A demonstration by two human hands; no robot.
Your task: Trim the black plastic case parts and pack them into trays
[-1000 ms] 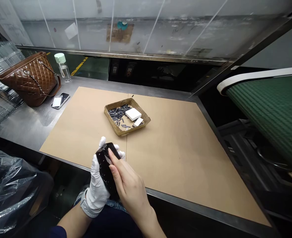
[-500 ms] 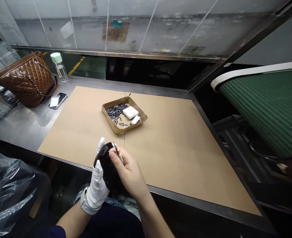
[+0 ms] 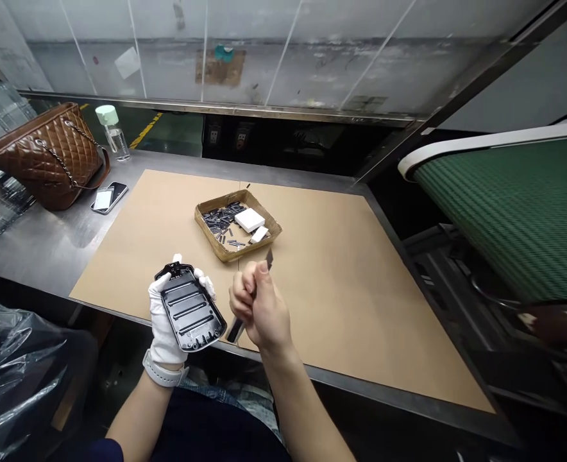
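Note:
In the head view, my left hand [image 3: 161, 321] wears a white glove and grips a black plastic housing [image 3: 190, 305] by its sides. The housing's ribbed inner face is turned up toward me. My bare right hand [image 3: 264, 308] is closed around what looks like a utility knife [image 3: 269, 258]. Its dark blade tip sticks up past the thumb, and its other end shows below the fist; the fingers hide the middle. Just beyond both hands, a shallow cardboard tray [image 3: 216, 249] holds many small dark strips [image 3: 219, 220] and two white blocks [image 3: 249, 220].
A cardboard sheet [image 3: 351, 295] covers much of the metal table. At the left stand a brown quilted handbag [image 3: 47, 157], a bottle [image 3: 117, 138] and a phone [image 3: 115, 196]. To the right is a green conveyor belt [image 3: 505, 212]; plastic-wrapped goods [image 3: 18, 385] lie lower left.
The housing has been turned from edge-on to inner face up and moved left. My right hand has come away from it to the right, still holding the knife.

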